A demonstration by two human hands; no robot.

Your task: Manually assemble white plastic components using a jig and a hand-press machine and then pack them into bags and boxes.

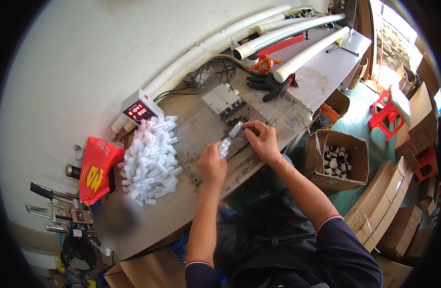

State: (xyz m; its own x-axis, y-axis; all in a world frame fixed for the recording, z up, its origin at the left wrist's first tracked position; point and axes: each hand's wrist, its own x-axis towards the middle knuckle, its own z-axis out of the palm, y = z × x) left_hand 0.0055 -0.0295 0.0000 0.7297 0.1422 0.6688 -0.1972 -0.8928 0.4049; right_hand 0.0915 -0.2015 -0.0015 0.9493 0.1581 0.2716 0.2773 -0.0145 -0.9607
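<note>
My left hand is closed round some small translucent plastic pieces that stick out past its fingertips. Just to the right, the thumb and fingers of my right hand pinch the end of a clear, spring-like ribbed plastic piece. Both hands are over the front part of the workbench, close to a metal fixture with a flat plate and bolts. A large heap of similar white ribbed pieces lies left of my left hand. Whether the pieces in my two hands touch is hard to make out.
Left of the heap are a counter box with a red display and a red bag. Long white tubes and a black glove lie toward the back. A carton of black-and-white parts stands on the floor at right, near a red stool.
</note>
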